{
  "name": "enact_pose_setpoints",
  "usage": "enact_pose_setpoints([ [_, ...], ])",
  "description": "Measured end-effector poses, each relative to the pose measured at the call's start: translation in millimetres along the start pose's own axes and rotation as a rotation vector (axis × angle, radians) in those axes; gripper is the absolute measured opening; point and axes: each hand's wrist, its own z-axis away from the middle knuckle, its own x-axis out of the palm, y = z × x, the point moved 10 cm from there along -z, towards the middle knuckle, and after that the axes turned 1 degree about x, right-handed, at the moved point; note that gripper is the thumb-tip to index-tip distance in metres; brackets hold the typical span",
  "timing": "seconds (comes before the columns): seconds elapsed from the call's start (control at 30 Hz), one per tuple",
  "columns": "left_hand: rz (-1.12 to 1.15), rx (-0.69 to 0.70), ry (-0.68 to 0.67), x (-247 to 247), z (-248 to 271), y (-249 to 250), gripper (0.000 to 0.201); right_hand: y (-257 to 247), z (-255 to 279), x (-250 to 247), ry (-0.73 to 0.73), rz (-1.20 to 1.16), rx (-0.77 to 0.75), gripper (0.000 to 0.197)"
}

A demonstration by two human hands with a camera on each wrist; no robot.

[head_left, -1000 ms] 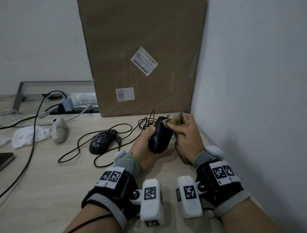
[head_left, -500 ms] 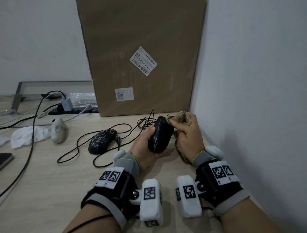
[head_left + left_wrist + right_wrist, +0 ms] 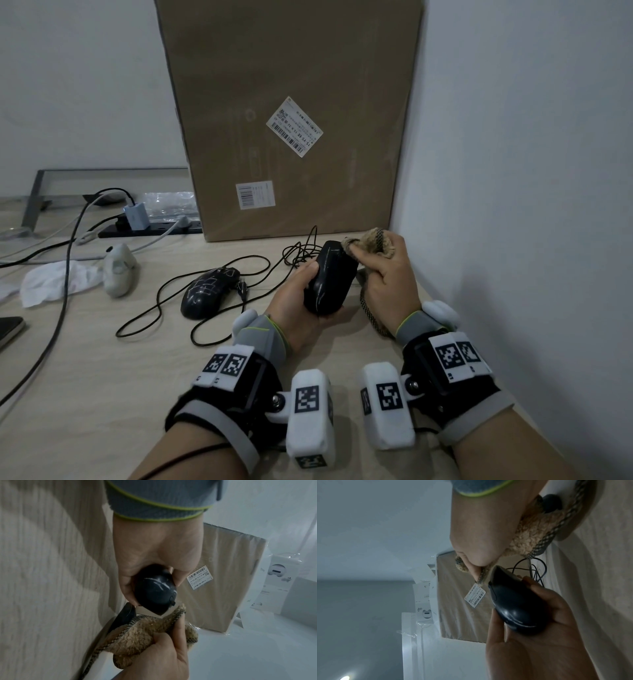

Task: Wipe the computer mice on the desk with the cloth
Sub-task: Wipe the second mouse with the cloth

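My left hand grips a black wired mouse lifted off the desk, thumb on its left side, fingers under it. My right hand pinches a tan fuzzy cloth with a dark braided edge against the mouse's front tip. The left wrist view shows the black mouse with pale smears on top and the cloth bunched just beyond its nose. The right wrist view has the mouse in the left palm with the cloth above it. A second black mouse and a grey mouse lie on the desk to the left.
A tall cardboard box stands against the back wall behind my hands. The white side wall is close on the right. Tangled black cable loops across the desk. A power strip, white tissue and a phone lie at the left.
The cloth has slid slightly forward along the black mouse toward its front tip. Both hands stay in nearly the same place.
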Motion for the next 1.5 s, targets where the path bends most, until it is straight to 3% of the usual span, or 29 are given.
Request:
enact_pose_setpoints([
  [0.4,-0.021,-0.003,0.0,1.3,2.2,0.9,0.033,10.1,-1.2,-1.4,0.029,0.062,0.067,0.045],
  [0.57,-0.024,0.0,0.004,1.8,2.1,1.8,0.024,4.4,0.4,2.6,-0.003,0.013,0.012,0.046],
  [0.9,-0.01,-0.002,0.01,0.7,1.9,0.8,0.04,9.9,-1.0,-2.4,0.035,0.051,0.056,0.046],
  [1.0,-0.002,-0.002,0.011,0.6,1.6,0.8,0.035,-3.6,0.0,0.3,0.014,-0.008,-0.025,0.038],
  [1.37,-0.022,0.002,0.017,-1.6,0.8,1.5,0.03,5.8,-0.6,-2.6,0.027,0.1,0.058,0.046],
  [1.5,-0.008,0.005,0.014,-0.4,0.4,1.7,0.029,-2.3,0.3,1.3,-0.011,0.076,0.021,0.038],
])
